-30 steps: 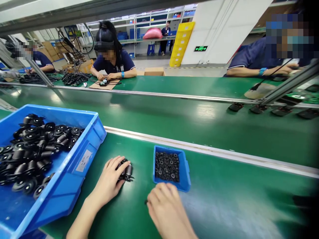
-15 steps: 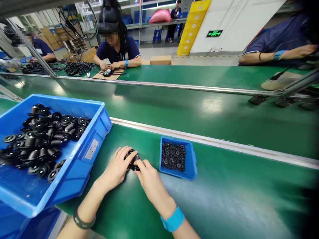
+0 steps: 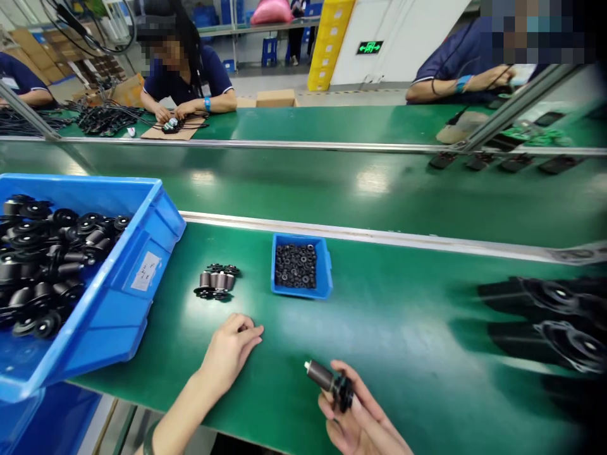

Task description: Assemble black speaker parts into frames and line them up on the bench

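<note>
— Spanning most of the view: green bench (image 3: 403, 309). What stands on it?

— Large blue bin (image 3: 109, 328) at the left, cut off by the view's edge, with dark motor parts (image 3: 42, 294) heaped inside. Dark housings (image 3: 516, 341) at the far right; blurred, count uncertain.

— Next size down?

— Small blue tray (image 3: 324, 273), well apart from both, lying between bin and housings.

— State of the hands?

— Left hand (image 3: 227, 351): low over the bench, on the near side of the tray. Fingers curled, thumb and fingertips drawn close together. Whether something small is pinched there, cannot tell. Right hand (image 3: 358, 420): nearer the wearer, palm turned up, thumb and fingers closed around a single part.

— Anything loose on the bench?

— Yes: a grouped set (image 3: 218, 281) of similar cylinders with black discs, packed side by side between bin and tray, apart from both hands.

— And the gripped one?

— Held part (image 3: 322, 376): grey-black cylinder, tilted, pale end pointing up and left, black disc end among the right fingers.

— Smallest item?

— Black rings (image 3: 294, 265), many, piled in the tray.
</note>
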A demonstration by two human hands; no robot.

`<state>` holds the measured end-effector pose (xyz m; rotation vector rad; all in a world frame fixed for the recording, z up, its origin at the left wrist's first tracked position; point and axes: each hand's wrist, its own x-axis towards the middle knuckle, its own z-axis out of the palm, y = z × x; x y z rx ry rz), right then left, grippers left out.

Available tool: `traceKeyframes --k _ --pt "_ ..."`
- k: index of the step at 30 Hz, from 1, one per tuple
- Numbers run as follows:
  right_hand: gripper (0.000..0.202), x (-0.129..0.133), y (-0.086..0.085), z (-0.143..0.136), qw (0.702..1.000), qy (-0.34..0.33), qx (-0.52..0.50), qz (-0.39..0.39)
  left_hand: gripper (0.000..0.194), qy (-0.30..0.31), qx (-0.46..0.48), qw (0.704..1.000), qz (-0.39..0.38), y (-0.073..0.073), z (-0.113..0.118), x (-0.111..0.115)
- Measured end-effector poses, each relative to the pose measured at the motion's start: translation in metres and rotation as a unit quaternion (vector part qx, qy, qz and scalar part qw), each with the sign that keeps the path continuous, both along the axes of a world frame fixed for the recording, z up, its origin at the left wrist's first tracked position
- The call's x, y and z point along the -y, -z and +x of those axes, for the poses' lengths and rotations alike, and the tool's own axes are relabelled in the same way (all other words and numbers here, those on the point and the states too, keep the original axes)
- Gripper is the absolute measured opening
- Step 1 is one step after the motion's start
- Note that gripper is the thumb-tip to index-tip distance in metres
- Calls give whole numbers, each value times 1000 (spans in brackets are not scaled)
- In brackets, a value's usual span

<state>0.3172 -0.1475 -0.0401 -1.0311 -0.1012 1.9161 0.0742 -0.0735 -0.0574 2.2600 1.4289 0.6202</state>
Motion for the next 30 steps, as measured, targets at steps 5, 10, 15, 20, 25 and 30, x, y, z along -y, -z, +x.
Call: traceKeyframes --k 5,10,15,20,25,30 --pt "41 19 1 -15 998 58 -32 1 12 -119 220 952 -175 5 23 17" --pt "41 31 -5 -19 996 79 -20 30 34 -186 462 759 -420 -15 60 36" --pt "41 40 0 -9 996 73 -16 53 29 -181 503 737 -413 -21 77 46" --pt "41 39 0 -7 995 82 -23 50 26 -143 457 795 -373 -26 74 42" --pt "49 36 -3 -19 989 122 -72 50 22 -69 367 867 -329 -27 57 43" --pt "67 52 6 -29 974 187 -106 68 18 -21 299 926 -232 -23 61 51"
